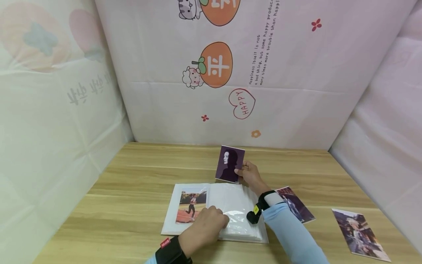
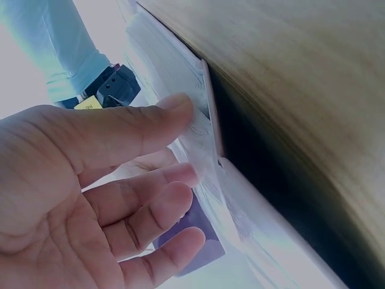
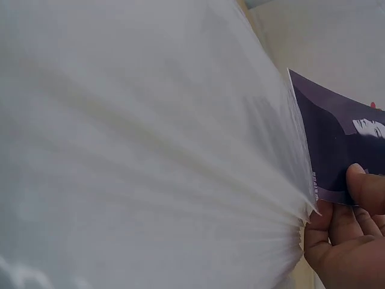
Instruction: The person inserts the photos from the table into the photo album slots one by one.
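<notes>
A photo album [image 1: 236, 220] lies spread on the table, with a photo of a runner [image 1: 192, 205] in its left page and a glossy plastic sleeve on the right. My left hand [image 1: 207, 223] rests at the album's near middle, fingers loosely bent. In the left wrist view its thumb [image 2: 177, 111] touches the stacked page edges. Above the album's far edge, my right hand [image 1: 250, 175] pinches a dark purple photo [image 1: 229, 164] of a face in profile between thumb and fingers. In the right wrist view the photo [image 3: 331, 138] stands just beyond the sleeve's edge.
Right of the album, a dark photo [image 1: 296, 205] lies partly behind my right forearm. Another photo [image 1: 359, 233] sits farther right near the table's side. White printed cloth [image 1: 283, 121] walls in the wooden table [image 1: 138, 172] at the back and sides.
</notes>
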`<state>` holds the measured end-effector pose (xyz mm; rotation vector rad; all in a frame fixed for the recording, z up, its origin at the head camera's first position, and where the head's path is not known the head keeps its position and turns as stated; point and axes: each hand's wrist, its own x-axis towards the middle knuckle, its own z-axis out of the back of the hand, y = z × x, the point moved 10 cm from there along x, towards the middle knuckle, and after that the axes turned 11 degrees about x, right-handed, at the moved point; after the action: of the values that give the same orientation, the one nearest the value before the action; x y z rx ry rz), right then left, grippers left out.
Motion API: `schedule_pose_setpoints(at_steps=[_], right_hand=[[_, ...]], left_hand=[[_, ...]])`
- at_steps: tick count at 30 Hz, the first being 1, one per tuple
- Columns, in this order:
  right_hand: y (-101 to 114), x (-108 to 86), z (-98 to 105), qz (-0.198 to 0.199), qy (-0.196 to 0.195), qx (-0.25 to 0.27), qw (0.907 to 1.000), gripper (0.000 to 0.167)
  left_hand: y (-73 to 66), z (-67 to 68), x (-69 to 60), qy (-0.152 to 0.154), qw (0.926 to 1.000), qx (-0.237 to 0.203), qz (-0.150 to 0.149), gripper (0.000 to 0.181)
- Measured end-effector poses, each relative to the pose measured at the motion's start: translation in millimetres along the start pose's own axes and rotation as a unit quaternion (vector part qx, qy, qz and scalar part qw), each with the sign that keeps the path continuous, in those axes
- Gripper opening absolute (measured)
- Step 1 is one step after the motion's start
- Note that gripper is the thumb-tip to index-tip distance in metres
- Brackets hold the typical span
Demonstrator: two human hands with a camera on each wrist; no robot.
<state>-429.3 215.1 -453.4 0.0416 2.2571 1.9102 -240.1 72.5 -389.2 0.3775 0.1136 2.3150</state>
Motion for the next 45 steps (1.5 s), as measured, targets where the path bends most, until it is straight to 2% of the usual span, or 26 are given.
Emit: schedule_pose_setpoints(at_steps=[4,11,16,22,31,37,45], right_hand=[[-1.1,0.9,-1.6,-0.005,0.009,0.01,0.9999,0.022],[-3.9,1.9,1.7,-0.014,-0.002,-0.011,0.9998,0.021],[-4.3,0.8,-0.9,-0.007,0.008,-0.002,0.9999,0.02],[-5.3,-0.5,-2.7,-0.018,0.013,0.0,0.9998,0.019],[-1.2,1.3,1.8,0.001,-0.002,-0.014,0.9999,0.019],[-5.0,-0.9,-2.2,-0.02,0.015,-0.014,0.9996,0.021],[-7.6,1.0,3.7,-0.029,0.001,-0.015,0.9995,0.02]], left_hand=[[0.0,-0.2,0.6,0.003,1.0,0.001,0.002,0.025],[0.0,1.3,-0.2,0.001,1.0,-0.008,0.001,0.024],[-0.6,3.0,-0.2,0.002,0.9999,-0.012,-0.001,0.024],[0.1,2.3,0.1,0.008,0.9999,-0.011,0.003,0.024],[-1.7,2.7,0.0,-0.005,1.0,0.002,-0.005,0.024],[-2.8,2.7,0.1,-0.006,0.9999,0.008,-0.009,0.023],[-1.6,1.3,0.8,-0.003,1.0,0.002,-0.007,0.024]])
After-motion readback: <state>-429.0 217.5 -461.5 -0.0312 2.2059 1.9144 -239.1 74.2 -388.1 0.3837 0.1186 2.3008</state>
